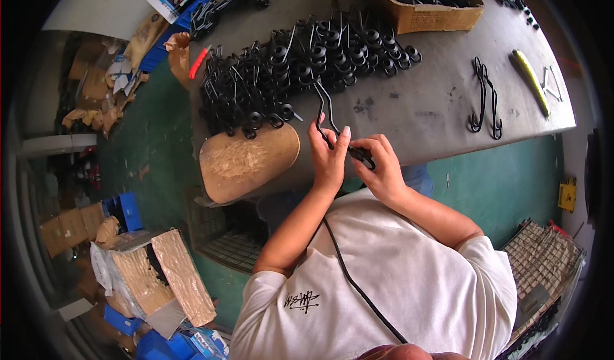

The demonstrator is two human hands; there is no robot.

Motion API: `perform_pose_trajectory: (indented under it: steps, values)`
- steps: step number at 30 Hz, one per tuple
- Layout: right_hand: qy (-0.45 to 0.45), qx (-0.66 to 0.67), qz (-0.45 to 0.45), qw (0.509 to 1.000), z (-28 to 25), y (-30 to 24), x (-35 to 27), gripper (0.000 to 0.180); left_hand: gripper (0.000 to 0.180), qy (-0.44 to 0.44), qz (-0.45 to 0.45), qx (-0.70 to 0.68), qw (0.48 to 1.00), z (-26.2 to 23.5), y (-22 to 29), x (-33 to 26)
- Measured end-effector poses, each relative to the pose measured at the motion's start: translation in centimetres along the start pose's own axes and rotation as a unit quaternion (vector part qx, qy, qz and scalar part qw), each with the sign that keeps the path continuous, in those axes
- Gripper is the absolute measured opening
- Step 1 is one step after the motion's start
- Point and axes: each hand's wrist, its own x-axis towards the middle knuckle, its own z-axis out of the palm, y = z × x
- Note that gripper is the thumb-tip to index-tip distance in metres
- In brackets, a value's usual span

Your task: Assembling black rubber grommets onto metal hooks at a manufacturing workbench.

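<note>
Both hands meet at the near edge of the grey table (422, 113). My left hand (329, 163) is closed round a black bent metal rod (330, 106), its two wavy legs pointing away toward the pile. The fingers of my right hand (382, 170) pinch a dark, rounded black part (366, 158) at the near end of that rod. Whether this part belongs to the rod or is separate, I cannot tell. Just beyond the hands lies a big heap of black bent rods with round, ring-like ends (320, 51).
Left of my hands, a worn tan board (252, 161) lies at the table edge. A red-handled tool (199, 63) rests beyond it. Rightward are bent black rods (484, 97) and a yellow-green tool (532, 83). A cardboard box (441, 21) of black parts stands at the back.
</note>
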Motion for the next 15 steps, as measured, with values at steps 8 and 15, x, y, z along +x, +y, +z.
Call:
perform_pose_trajectory:
  steps: [8, 15]
  values:
    - [0.012, 0.005, 0.013, 1.0, 0.3, -0.1, -0.1, 0.032, 0.056, -0.007, -0.042, -0.068, 0.997, -0.2, -1.1, -0.1]
    - [-0.003, 0.018, 0.077, 0.997, -0.5, 0.1, 0.2, 0.027, 0.054, 0.016, -0.097, -0.085, 0.992, 0.5, -0.4, 0.0]
